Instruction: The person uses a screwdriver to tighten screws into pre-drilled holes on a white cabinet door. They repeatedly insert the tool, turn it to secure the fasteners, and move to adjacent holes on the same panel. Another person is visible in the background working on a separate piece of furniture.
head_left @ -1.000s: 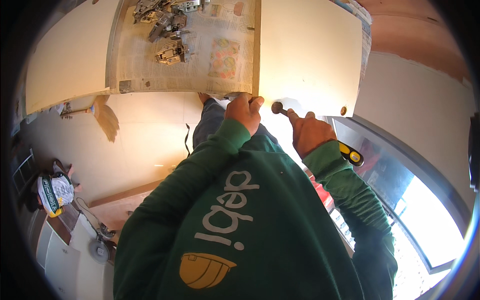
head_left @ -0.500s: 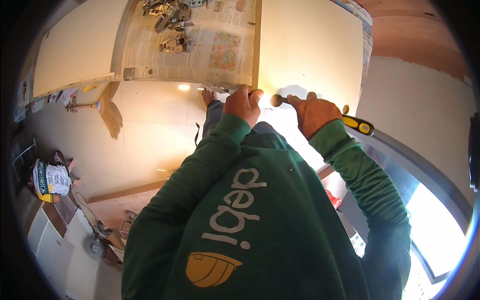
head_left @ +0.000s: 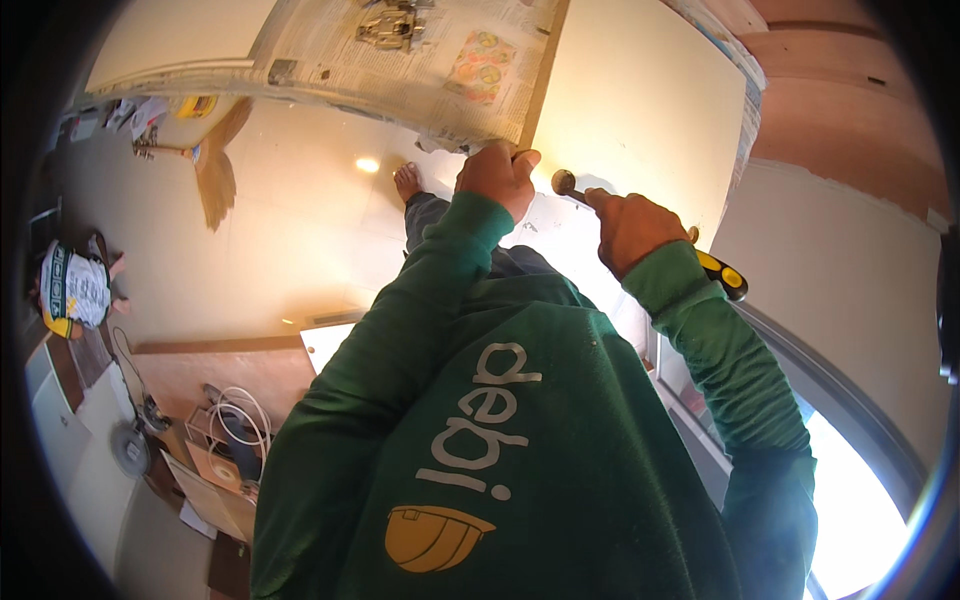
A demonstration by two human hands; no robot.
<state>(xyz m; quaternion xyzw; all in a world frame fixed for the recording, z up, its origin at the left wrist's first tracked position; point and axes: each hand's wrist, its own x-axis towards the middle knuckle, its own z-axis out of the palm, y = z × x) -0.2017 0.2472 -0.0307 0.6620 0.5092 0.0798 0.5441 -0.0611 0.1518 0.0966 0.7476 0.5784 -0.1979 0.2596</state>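
Observation:
My right hand (head_left: 635, 232) is wrapped round a hammer (head_left: 565, 183), gripping it close to its round dark metal head. The yellow and black handle end sticks out past my wrist. Just left of the hammer head, my left hand (head_left: 495, 182) is closed at the near end of a narrow wooden edge (head_left: 545, 75); whatever its fingers pinch is hidden. This edge runs between a pale cream panel (head_left: 640, 90) and a newspaper-covered surface (head_left: 420, 90). The hammer head is over the panel's near border, apart from my left hand.
Metal hinges (head_left: 392, 25) lie on the newspaper. A broom (head_left: 215, 165) rests on the floor at left. Another person (head_left: 75, 285) is at the far left. A white coiled hose (head_left: 240, 415) and a fan-like round object (head_left: 130, 450) are at lower left.
The whole view has shifted, with the work surface now higher and tilted. The hammer head has swung slightly away from my left hand. Both hands keep their closed hold.

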